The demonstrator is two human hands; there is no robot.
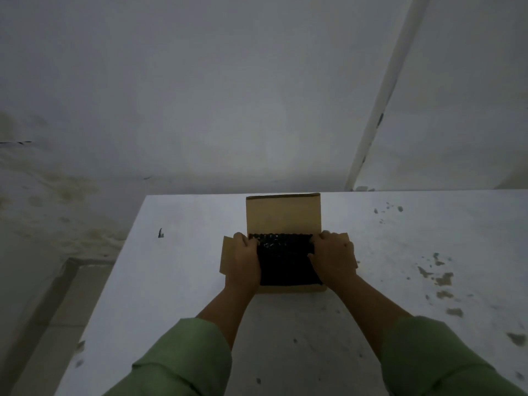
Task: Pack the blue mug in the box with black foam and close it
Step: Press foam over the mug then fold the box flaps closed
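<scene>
A brown cardboard box (283, 215) stands open on the white table (177, 281), its back flap upright and its side flaps spread out. Black foam (285, 261) with a bumpy surface fills the opening. My left hand (244, 258) presses on the foam's left edge with fingers curled over it. My right hand (333, 257) does the same on the right edge. The blue mug is not visible; the foam covers whatever lies under it.
The table's far edge runs just behind the box, against a stained white wall (200, 95). Its left edge (114, 278) drops to a tiled floor. A white pipe (383, 110) runs up the wall at the right. Paint chips mark the table's right side (443, 278).
</scene>
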